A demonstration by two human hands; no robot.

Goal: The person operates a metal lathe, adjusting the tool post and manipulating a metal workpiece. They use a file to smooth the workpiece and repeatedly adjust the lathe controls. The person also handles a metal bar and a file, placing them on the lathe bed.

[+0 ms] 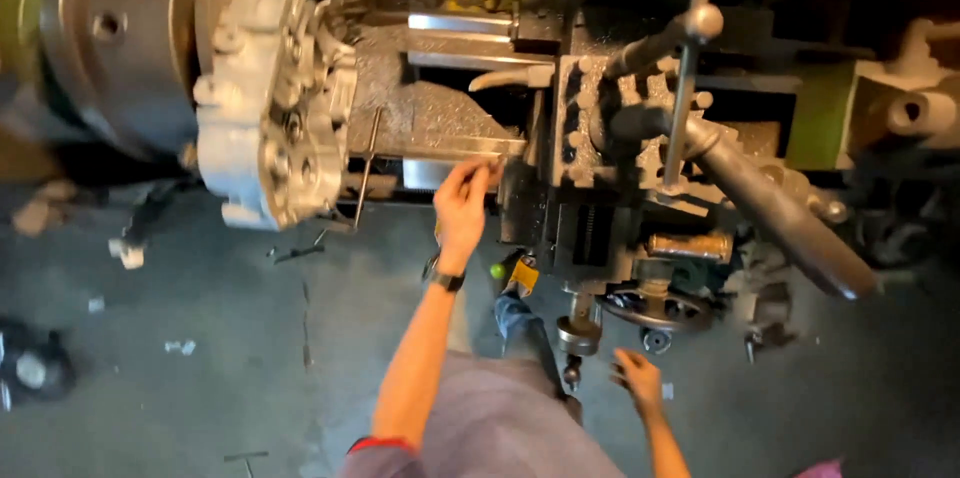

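Note:
I look down on a metal lathe. My left hand reaches up to the front edge of the lathe bed, fingers pinched at the rail beside the dark carriage; whether it holds something small I cannot tell. A dark watch sits on that wrist. My right hand hangs lower, fingers loosely apart, just below the carriage handwheel and touching nothing. A pale cast metal housing is mounted on the big round chuck at the left.
A long grey lever handle juts out toward me on the right. A ball-ended rod stands above the tool post. The green tailstock is at far right. Metal scraps and small parts lie on the grey floor.

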